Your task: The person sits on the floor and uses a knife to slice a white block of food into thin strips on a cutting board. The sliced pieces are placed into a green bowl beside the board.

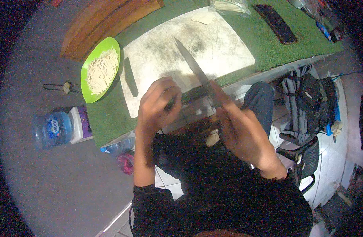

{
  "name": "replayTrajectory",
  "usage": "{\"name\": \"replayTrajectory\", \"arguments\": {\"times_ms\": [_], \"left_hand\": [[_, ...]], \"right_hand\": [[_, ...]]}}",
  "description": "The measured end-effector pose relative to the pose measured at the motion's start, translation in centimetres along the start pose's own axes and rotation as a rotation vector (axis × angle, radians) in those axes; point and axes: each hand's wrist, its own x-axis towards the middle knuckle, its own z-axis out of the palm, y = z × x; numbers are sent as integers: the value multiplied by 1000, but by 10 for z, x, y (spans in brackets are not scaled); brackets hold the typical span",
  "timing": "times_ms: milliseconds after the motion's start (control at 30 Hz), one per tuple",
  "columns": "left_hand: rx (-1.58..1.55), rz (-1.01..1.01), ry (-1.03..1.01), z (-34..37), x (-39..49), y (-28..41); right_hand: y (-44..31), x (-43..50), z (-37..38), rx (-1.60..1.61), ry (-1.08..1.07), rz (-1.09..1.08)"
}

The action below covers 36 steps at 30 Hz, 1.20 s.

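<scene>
My right hand [240, 127] grips a long kitchen knife [193, 63], its blade pointing away over a worn white cutting board [157, 56]. Near the board's lower edge is my left hand [159, 105], blurred, with its fingers curled; whether anything lies inside them cannot be told. A thin pale flat piece [203, 17] rests at the board's far edge. Left of the board, a green plate [86, 89] holds a heap of pale thin strips [102, 72]. A clear plastic packet [229, 6] with pale contents lies at the far edge of the board.
The board lies on a green, turf-like surface [106, 124]. A dark phone-like object [275, 23] is at the far right. Beyond the plate stands a wooden object [110, 23]. A large water bottle [52, 130] is at the left, a striped bag [297, 103] at the right.
</scene>
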Motion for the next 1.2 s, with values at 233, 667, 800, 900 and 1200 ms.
{"name": "replayTrajectory", "arguments": {"times_ms": [233,667,800,900,1200], "left_hand": [[5,20,13,-1,1,0],[31,-42,-36,-9,7,7],[22,-32,-41,-7,5,4],[30,-40,-45,-9,7,6],[51,-30,-24,-6,6,6]], "right_hand": [[-16,6,10,-1,-157,66],[-14,8,22,-123,-194,-1],[-6,8,27,-110,-138,-90],[-11,10,26,-158,-165,-80],[-39,-31,14,-399,-326,102]]}}
